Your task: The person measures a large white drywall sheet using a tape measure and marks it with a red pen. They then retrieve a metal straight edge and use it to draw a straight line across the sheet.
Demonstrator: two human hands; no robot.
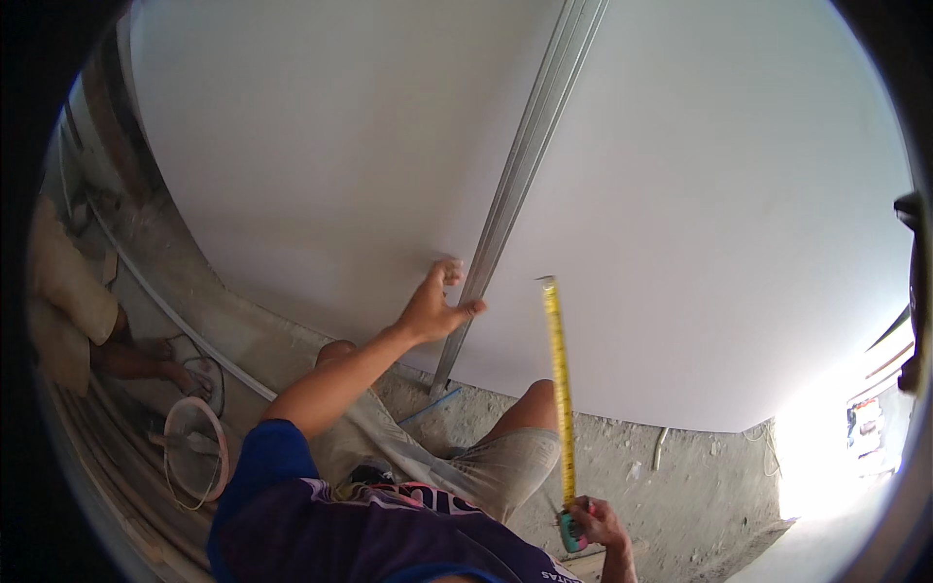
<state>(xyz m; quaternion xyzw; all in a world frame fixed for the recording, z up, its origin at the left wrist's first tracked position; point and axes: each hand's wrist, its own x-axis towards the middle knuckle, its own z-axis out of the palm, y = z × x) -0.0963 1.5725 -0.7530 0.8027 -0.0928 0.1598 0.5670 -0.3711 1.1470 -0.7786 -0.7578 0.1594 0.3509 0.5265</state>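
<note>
My right hand (pixel 599 522) grips a teal tape measure (pixel 573 533) low in the view. Its yellow blade (pixel 558 379) is drawn out, and the hooked tip is over a large white board (pixel 700 218). A long, ribbed galvanized metal channel (pixel 522 160) runs slantwise across that board, its lower end near the rough floor. Beside the channel, my left hand (pixel 439 306) has its fingers and thumb apart, with the thumb overlapping the metal. Whether it touches the channel cannot be told.
Another person's legs (pixel 124 350) are at the left. Near them stands a bucket (pixel 194 450) with a wire handle, beside long boards or pipes (pixel 109 459). A pale pipe (pixel 175 313) lies along the concrete floor (pixel 685 481). Bright light enters through an opening (pixel 809 452) at the right.
</note>
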